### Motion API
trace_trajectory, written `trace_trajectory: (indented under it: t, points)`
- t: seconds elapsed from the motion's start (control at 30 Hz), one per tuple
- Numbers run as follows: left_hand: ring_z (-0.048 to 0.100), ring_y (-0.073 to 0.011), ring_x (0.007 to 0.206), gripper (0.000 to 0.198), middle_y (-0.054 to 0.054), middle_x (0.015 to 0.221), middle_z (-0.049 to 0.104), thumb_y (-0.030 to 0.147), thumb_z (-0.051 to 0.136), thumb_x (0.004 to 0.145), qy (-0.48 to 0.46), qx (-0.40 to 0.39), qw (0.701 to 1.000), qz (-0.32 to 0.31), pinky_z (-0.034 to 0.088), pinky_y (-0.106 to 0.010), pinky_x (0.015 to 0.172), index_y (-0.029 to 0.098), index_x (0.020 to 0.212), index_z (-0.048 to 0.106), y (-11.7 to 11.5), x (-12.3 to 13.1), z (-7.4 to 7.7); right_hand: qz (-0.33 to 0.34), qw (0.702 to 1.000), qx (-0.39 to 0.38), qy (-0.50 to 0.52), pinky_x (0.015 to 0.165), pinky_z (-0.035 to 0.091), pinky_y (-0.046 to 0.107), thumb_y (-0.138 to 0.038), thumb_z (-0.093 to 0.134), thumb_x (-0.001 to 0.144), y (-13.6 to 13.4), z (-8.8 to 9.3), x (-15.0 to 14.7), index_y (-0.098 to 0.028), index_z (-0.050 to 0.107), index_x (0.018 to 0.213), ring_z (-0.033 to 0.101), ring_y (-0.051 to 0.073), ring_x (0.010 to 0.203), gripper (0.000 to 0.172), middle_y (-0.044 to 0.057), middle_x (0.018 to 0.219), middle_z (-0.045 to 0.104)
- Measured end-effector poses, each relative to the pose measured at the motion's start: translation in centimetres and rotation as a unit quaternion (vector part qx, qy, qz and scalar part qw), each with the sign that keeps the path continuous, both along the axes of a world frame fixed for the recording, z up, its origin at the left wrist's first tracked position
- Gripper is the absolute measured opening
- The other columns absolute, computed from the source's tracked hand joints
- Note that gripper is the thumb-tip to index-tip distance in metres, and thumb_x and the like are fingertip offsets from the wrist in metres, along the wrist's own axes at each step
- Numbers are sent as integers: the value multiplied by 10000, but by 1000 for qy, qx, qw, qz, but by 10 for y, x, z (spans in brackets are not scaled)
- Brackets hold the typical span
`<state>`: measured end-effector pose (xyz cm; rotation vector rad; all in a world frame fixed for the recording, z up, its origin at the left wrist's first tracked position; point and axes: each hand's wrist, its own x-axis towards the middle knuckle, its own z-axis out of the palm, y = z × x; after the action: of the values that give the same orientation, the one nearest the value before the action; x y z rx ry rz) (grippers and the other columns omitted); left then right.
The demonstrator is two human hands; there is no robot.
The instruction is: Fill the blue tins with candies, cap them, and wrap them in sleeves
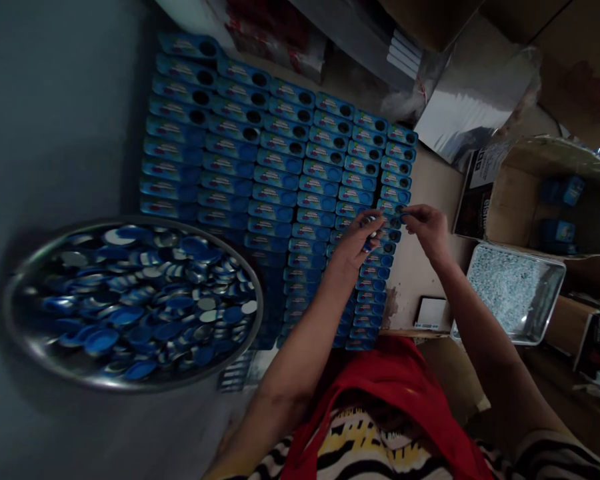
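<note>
Nearest is a red apron [405,363], over a striped top. Beyond it, the left grip [360,240] is curled round several small discs [372,224], overlapping too much to count. The right grip [430,230] has thumb and finger pinched together on what seems, in the dim light, to be one blue disc [404,217], just above the outermost column of blue boxes [275,194]. The boxes stand in six columns, under and beyond the left grip; the leftmost column's four farthest boxes show dark round holes. To the left, one metal bowl [113,383] holds blue and silvery lids [103,341], too many to count. On the right are one scale [433,311], one clear tray [549,301] of pale granules [505,283] and, farther, a carton [520,193] with two blue containers [560,233] visible inside.
</note>
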<state>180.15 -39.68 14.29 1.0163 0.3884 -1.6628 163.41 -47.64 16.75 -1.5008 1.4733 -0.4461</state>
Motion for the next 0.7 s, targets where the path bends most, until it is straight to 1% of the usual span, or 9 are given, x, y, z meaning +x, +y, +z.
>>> trace_trajectory:
  t: [0.07, 0.13, 0.2, 0.27, 0.33, 0.4, 0.5, 0.63, 0.7]
  points:
    - [619, -78, 581, 276, 6, 777, 694, 148, 949, 764, -28, 10, 999, -10, 363, -157, 445, 198, 915, 724, 8, 8, -1, 3, 996, -8, 83, 709, 534, 319, -327, 733, 806, -1, -8, -10, -182, 828, 968, 675, 186, 709, 237, 20, 783, 756]
    - [661, -99, 607, 186, -18, 796, 721, 243, 898, 831, -44, 22, 999, -8, 396, -168, 447, 187, 907, 738, 17, 14, -3, 20, 988, -31, 152, 771, 545, 335, -306, 724, 805, 1, -18, -15, -188, 826, 941, 700, 207, 792, 207, 44, 846, 777]
    - [662, -108, 599, 147, -38, 790, 731, 310, 795, 911, -43, 33, 999, 1, 413, -178, 442, 170, 895, 752, 24, 18, -4, 51, 977, -57, 198, 828, 550, 348, -291, 713, 823, 2, -26, -12, -203, 822, 945, 711, 219, 854, 185, 61, 920, 789]
    - [647, -110, 586, 156, -45, 768, 725, 295, 708, 947, -33, 32, 999, 8, 416, -178, 442, 156, 902, 763, 29, 18, -6, 89, 965, -78, 233, 860, 545, 349, -261, 700, 833, 0, -31, -5, -209, 813, 940, 711, 223, 884, 164, 72, 961, 790]
    - [634, -107, 581, 133, -45, 758, 720, 251, 684, 941, -20, 24, 999, 12, 415, -173, 449, 151, 929, 770, 30, 17, -6, 117, 956, -88, 254, 860, 536, 344, -228, 680, 836, -7, -33, 2, -207, 805, 940, 712, 229, 904, 164, 79, 979, 791]
    - [631, -110, 588, 109, -51, 761, 722, 222, 676, 941, -14, 16, 1000, 17, 412, -170, 454, 156, 934, 762, 29, 16, -6, 117, 952, -100, 264, 854, 531, 346, -224, 658, 850, -16, -31, 7, -202, 799, 958, 716, 237, 912, 179, 79, 984, 792]
    - [617, -105, 577, 122, -55, 752, 718, 201, 677, 954, -8, 23, 999, 32, 388, -164, 443, 172, 839, 704, 28, 17, -5, 109, 948, -112, 276, 865, 531, 363, -240, 656, 862, -31, -27, 11, -202, 780, 947, 717, 244, 908, 156, 67, 970, 789]
    - [608, -81, 570, 205, -58, 771, 705, 251, 715, 999, 75, 37, 995, 53, 381, -140, 428, 152, 823, 678, 26, 23, -4, 142, 930, -82, 329, 855, 538, 377, -217, 707, 813, -48, -26, 19, -226, 723, 870, 692, 251, 876, 60, 44, 904, 767]
    - [611, -69, 581, 231, -54, 794, 708, 286, 724, 1027, 117, 45, 990, 69, 401, -124, 437, 149, 847, 677, 23, 25, -4, 150, 919, -69, 358, 845, 541, 383, -217, 757, 784, -59, -29, 22, -237, 696, 873, 676, 258, 866, 110, 43, 902, 755]
